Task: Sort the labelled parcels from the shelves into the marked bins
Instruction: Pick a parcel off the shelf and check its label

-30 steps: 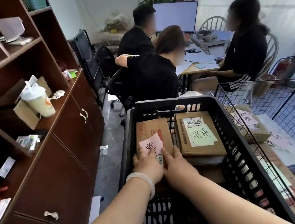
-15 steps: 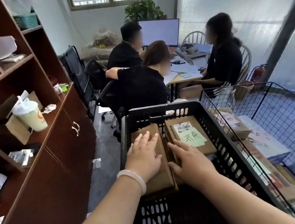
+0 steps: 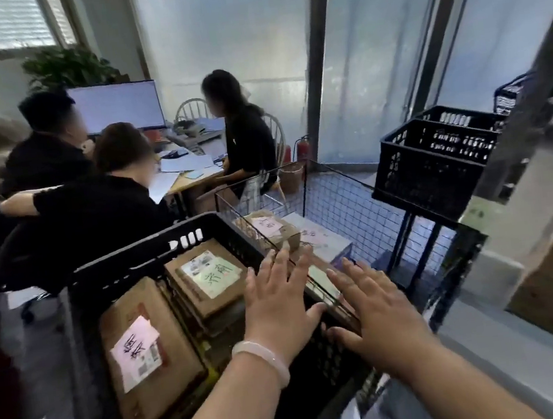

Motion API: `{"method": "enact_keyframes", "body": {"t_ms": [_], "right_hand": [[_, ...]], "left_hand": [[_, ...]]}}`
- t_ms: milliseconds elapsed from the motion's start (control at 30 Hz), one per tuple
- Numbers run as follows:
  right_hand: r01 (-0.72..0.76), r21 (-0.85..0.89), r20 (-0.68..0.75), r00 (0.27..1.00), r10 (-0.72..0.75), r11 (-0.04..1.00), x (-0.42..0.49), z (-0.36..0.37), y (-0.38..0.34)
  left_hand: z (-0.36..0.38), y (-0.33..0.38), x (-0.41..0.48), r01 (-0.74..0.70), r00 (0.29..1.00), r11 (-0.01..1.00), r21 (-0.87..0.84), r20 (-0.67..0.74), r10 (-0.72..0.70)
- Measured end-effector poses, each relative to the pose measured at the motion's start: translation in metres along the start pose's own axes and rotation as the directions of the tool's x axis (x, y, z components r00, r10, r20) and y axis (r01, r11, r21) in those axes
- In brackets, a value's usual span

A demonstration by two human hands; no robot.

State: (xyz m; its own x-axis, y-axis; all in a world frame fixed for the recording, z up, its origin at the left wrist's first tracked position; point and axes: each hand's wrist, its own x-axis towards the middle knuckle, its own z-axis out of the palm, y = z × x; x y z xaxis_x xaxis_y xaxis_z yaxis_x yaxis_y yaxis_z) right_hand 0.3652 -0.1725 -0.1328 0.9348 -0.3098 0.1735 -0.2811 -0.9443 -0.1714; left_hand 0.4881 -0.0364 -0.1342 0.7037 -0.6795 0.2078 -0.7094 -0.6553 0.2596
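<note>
at back left, three seated people (image 3: 96,209) face a desk (image 3: 189,181) with a monitor (image 3: 118,106). front centre, big black crate (image 3: 142,255). wire mesh bin (image 3: 353,200) just beside it on the right. two stacked black crates (image 3: 435,163) further right, raised on a stand. inside the big black crate, flat cardboard parcels: pink-label parcel (image 3: 164,329) front left, green-label parcel (image 3: 209,296) behind it on top of a pile. wire mesh bin holds more parcels, nearest top one a pink-tagged box (image 3: 270,225). left hand (image 3: 275,302) and right hand (image 3: 379,311) are side by side over the crate's right wall and the mesh bin edge, palms down, fingers straight and spread, grasping nothing. cannot tell if they touch the rim. pale bracelet (image 3: 264,355) on left wrist.
</note>
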Motion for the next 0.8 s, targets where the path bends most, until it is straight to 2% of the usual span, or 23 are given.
{"method": "enact_keyframes", "body": {"t_ms": [200,367,533,800], "right_hand": [[-0.237,-0.06,-0.12,0.966,0.229,0.97,-0.101,-0.05,0.077],[-0.405,-0.095,-0.209,0.901,0.379,0.91,-0.219,-0.094,0.132],[-0.601,-0.141,-0.307,0.782,0.543,0.786,-0.37,-0.143,0.186],[-0.823,-0.11,-0.391,0.551,0.737,0.557,-0.605,-0.195,0.228]], "left_hand": [[0.01,0.117,-0.017,-0.262,0.965,0.965,-0.01,0.001,0.262],[0.022,0.237,-0.061,-0.452,0.892,0.889,-0.076,-0.04,0.45],[0.039,0.377,-0.141,-0.594,0.804,0.788,-0.159,-0.087,0.588],[0.055,0.574,-0.285,-0.804,0.577,0.538,-0.254,-0.115,0.808]]}}
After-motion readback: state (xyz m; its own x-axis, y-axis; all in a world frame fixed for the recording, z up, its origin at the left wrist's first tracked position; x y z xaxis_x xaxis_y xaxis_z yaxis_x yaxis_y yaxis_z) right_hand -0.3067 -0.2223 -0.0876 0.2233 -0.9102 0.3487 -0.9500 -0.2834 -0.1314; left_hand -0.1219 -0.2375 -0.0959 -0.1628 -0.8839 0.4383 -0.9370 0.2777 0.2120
